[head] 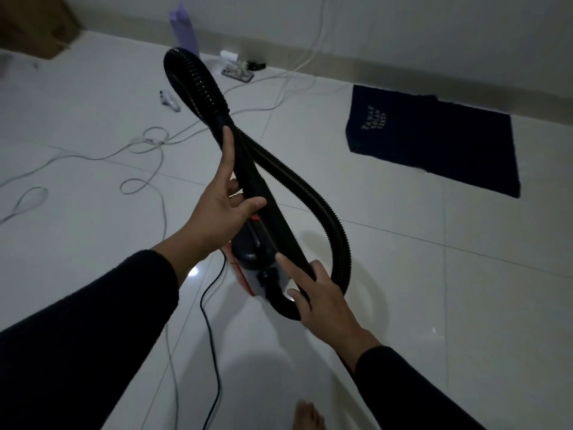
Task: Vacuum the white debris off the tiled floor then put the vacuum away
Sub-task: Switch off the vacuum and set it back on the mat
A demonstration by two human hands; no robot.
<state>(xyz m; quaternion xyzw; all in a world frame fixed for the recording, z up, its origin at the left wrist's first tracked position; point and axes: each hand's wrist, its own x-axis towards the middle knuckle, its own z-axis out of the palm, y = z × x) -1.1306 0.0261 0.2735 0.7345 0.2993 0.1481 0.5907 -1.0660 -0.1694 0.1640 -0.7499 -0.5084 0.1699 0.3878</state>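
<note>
A small red and black vacuum (254,256) sits on the white tiled floor (434,274) in the middle of the view. Its black ribbed hose (310,193) loops from the body up to the far left and back down. My left hand (223,200) grips the rigid black tube (269,212), index finger stretched along it. My right hand (322,293) holds the tube's lower end, just above the vacuum body. The vacuum's thin black cord (210,305) trails toward me. No white debris shows on the tiles.
White cables (145,150) lie tangled on the floor at left. A dark blue cloth (434,141) lies flat by the far wall. A purple bottle (184,29), a power strip (237,72) and a cardboard box (37,23) stand at the back. My bare foot (307,417) is below.
</note>
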